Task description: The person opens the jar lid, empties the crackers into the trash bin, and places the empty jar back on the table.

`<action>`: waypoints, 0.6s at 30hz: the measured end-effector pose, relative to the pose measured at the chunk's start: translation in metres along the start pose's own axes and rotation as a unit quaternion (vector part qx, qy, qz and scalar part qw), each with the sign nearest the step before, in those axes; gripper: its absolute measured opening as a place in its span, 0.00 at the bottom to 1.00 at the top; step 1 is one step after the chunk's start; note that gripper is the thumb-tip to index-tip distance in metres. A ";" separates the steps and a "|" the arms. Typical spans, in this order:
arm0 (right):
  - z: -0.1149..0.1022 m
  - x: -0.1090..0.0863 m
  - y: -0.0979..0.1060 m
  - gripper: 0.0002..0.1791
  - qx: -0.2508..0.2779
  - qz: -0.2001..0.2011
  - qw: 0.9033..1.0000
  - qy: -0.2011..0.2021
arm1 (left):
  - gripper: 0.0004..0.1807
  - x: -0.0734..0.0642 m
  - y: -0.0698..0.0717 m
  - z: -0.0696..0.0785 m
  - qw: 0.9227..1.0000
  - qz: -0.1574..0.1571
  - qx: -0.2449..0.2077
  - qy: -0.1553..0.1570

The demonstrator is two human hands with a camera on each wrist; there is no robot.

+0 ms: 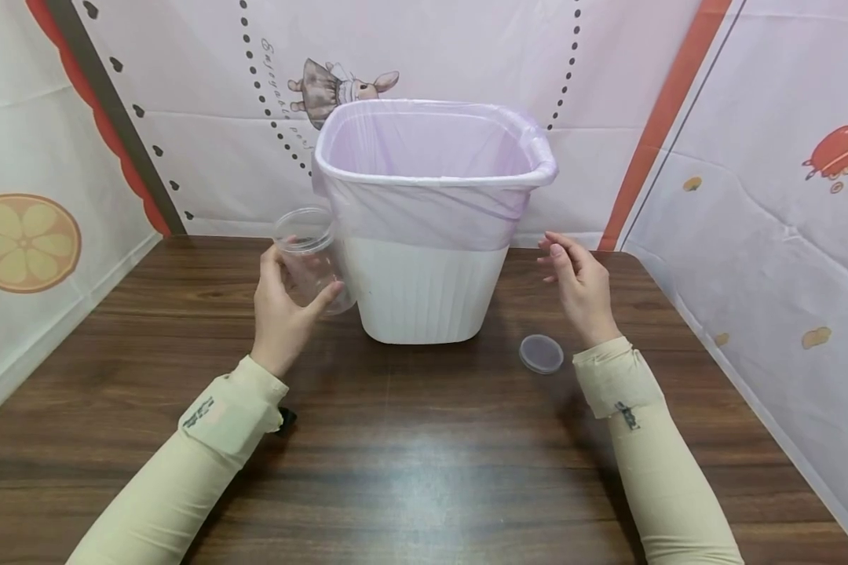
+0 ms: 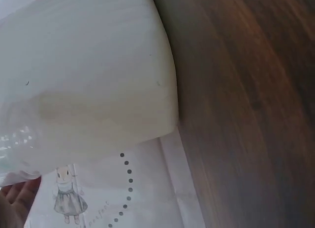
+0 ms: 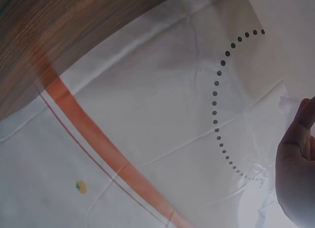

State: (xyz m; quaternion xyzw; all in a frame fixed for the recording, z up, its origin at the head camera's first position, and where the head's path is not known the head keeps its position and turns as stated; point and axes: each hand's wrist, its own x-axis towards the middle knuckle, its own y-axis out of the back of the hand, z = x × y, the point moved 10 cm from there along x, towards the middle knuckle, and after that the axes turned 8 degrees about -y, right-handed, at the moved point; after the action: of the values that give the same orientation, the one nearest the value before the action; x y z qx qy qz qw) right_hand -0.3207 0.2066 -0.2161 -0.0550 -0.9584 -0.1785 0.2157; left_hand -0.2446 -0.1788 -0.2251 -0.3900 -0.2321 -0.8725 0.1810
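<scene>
A clear plastic jar (image 1: 309, 259), its open mouth upward, is gripped in my left hand (image 1: 280, 310), with the thumb on its near side. It is held close beside the left wall of a white trash bin (image 1: 424, 290). Part of the jar (image 2: 17, 144) and some fingers show at the lower left of the left wrist view. To the right of the bin, my right hand (image 1: 581, 286) hovers with loosely bent fingers and nothing in them. Below that hand, a round translucent lid (image 1: 541, 355) lies flat on the table.
The bin stands upright on a dark wood-grain table (image 1: 410, 455), lined with a thin purple bag (image 1: 431, 208) folded over its rim. Printed cloth (image 1: 459, 47) hangs behind the table and along both sides. A small black object (image 1: 286, 421) shows beside the left cuff.
</scene>
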 end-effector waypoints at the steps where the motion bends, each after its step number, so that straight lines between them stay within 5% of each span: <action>1: 0.000 0.000 0.000 0.20 -0.003 0.001 1.000 0.001 | 0.42 -0.001 0.000 0.003 1.000 0.007 0.007 -0.016; 7: 0.002 -0.001 -0.003 0.20 -0.048 -0.008 0.999 0.004 | 0.50 -0.018 -0.008 0.040 0.989 0.023 0.015 -0.146; 10: 0.003 -0.002 -0.006 0.21 -0.068 -0.012 0.998 0.010 | 0.48 -0.027 -0.017 0.059 0.979 0.005 -0.001 -0.204; 14: 0.003 -0.003 -0.010 0.22 -0.093 -0.014 0.995 0.018 | 0.46 -0.033 -0.031 0.074 0.970 -0.042 -0.023 -0.237; 18: 0.004 -0.004 -0.012 0.22 -0.103 -0.015 0.994 0.021 | 0.45 -0.037 -0.043 0.076 0.966 -0.094 -0.037 -0.238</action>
State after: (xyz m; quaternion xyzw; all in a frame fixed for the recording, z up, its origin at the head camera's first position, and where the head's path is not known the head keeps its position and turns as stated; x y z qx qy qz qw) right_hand -0.3211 0.1965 -0.2249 -0.0591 -0.9310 -0.2804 0.2260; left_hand -0.1976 -0.0967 -0.2197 -0.5690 -0.2720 -0.7757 0.0234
